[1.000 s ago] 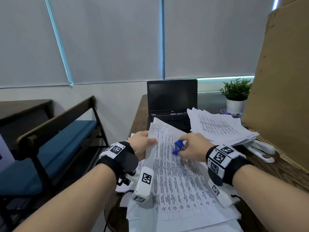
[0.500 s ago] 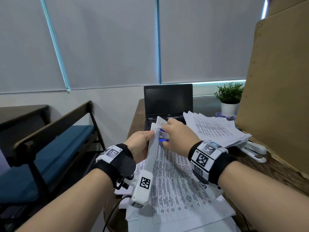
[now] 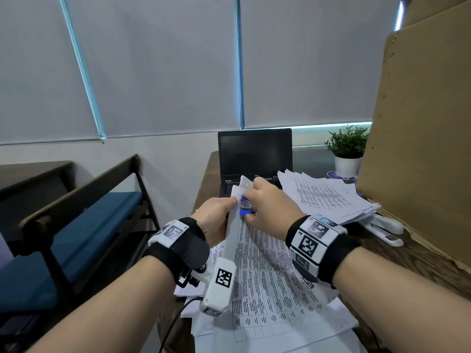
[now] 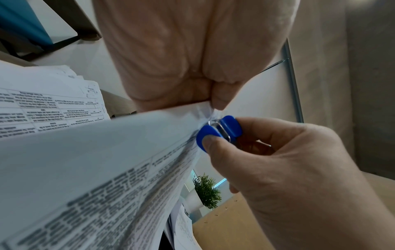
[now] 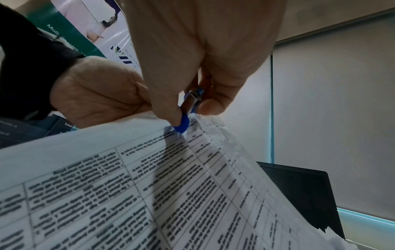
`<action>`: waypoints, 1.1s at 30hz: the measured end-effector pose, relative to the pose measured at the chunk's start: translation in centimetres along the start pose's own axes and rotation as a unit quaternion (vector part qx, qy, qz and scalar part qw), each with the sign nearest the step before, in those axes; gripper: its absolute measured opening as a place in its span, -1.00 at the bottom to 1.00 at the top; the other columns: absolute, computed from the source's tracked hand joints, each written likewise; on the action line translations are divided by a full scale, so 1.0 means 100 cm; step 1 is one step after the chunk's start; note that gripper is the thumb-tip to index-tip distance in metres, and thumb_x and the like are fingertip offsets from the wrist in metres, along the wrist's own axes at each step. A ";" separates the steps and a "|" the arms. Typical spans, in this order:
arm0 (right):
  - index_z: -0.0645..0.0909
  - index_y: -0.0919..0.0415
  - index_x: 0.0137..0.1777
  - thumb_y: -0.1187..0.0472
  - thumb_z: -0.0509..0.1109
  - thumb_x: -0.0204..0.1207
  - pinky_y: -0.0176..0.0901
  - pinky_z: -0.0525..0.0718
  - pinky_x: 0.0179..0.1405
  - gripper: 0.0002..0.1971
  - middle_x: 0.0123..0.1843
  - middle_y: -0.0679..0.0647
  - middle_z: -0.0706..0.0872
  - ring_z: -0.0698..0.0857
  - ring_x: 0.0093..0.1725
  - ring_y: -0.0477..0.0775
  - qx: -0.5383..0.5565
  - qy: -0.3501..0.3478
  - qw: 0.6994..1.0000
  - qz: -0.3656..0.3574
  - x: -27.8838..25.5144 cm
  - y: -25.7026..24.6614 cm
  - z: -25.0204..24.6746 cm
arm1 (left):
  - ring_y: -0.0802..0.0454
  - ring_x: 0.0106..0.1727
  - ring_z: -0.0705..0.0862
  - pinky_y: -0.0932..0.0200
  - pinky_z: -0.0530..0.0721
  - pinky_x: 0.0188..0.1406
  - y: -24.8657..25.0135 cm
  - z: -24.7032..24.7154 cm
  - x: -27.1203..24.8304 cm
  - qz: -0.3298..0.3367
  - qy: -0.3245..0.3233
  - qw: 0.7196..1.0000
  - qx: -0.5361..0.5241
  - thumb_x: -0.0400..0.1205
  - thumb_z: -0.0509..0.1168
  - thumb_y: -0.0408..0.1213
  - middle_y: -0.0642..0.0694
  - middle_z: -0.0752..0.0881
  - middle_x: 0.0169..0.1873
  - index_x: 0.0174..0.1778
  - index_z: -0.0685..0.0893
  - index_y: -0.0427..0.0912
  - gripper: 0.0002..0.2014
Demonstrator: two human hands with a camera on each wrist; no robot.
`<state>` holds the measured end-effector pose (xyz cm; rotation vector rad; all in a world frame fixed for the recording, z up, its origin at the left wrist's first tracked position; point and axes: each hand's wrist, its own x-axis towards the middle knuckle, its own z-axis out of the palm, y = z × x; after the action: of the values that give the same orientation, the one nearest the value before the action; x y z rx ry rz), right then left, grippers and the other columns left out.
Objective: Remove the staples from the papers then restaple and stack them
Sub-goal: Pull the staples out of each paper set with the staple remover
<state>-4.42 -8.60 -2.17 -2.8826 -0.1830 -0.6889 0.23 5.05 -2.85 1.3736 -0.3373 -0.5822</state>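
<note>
A set of printed table sheets (image 3: 262, 271) is lifted off the desk at its far left corner. My left hand (image 3: 219, 212) pinches that corner (image 4: 203, 108) between thumb and fingers. My right hand (image 3: 270, 210) squeezes a blue staple remover (image 3: 246, 206) whose metal claws bite into the crumpled corner right beside the left fingertips. The left wrist view shows the staple remover (image 4: 222, 130) with both blue wings pressed. In the right wrist view the staple remover (image 5: 188, 110) sits against the paper edge (image 5: 205, 121). The staple itself is hidden.
A thick stack of papers (image 3: 328, 197) lies at the right, with a white stapler (image 3: 384, 228) beside it. An open black laptop (image 3: 254, 156) stands behind my hands, a potted plant (image 3: 348, 151) and a cardboard sheet (image 3: 418, 138) further right. More sheets (image 3: 267, 335) lie underneath. A blue-cushioned bench (image 3: 71, 230) stands left.
My right hand carried the staple remover from the middle of the sheet up to its far left corner. The left hand raised that corner and now pinches it close to the claws.
</note>
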 end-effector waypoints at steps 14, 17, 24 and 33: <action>0.61 0.31 0.16 0.12 0.30 0.63 -0.08 0.49 -0.14 -0.73 0.14 0.18 0.53 0.64 0.01 0.26 0.005 0.029 0.999 -0.013 -0.005 0.003 0.009 | -0.23 -0.10 0.73 -0.14 0.74 0.03 -0.007 -0.003 0.003 0.034 -0.019 0.995 0.094 0.80 0.06 -0.34 -0.40 0.72 -0.07 0.05 0.69 -0.44 -0.68; 0.62 0.31 0.13 0.15 0.34 0.61 -0.02 0.56 -0.13 -0.76 0.09 0.18 0.52 0.64 -0.05 0.28 0.025 0.039 0.999 -0.011 -0.006 0.007 0.015 | -0.18 -0.16 0.75 -0.07 0.76 -0.02 -0.011 -0.002 0.003 0.049 -0.002 0.993 0.109 0.80 0.06 -0.36 -0.40 0.73 -0.10 -0.03 0.70 -0.42 -0.68; 0.72 0.23 -0.11 0.13 0.45 0.54 -0.44 0.29 -0.35 -0.85 -0.27 -0.05 0.42 0.43 -0.31 -0.10 0.149 0.122 0.980 0.043 -0.011 0.012 0.031 | -0.25 -0.07 0.61 -0.23 0.60 0.07 -0.016 -0.003 0.009 0.087 0.059 0.983 0.151 0.76 0.16 -0.32 -0.40 0.66 -0.13 -0.10 0.68 -0.49 -0.69; 0.68 0.22 -0.44 0.17 0.45 0.51 0.04 0.77 -0.41 -0.71 -0.54 0.15 0.64 0.61 -0.59 0.08 0.384 0.110 0.879 0.261 -0.005 0.017 0.040 | -0.14 -0.18 0.51 -0.12 0.44 -0.17 -0.047 -0.024 0.046 0.073 0.116 0.973 0.184 0.35 0.22 0.01 -0.18 0.56 -0.19 -0.10 0.62 -0.12 -0.67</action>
<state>-2.88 -9.51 -6.12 -1.9406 0.2874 -0.6328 4.41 3.96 -8.36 1.7376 -0.3635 -0.2379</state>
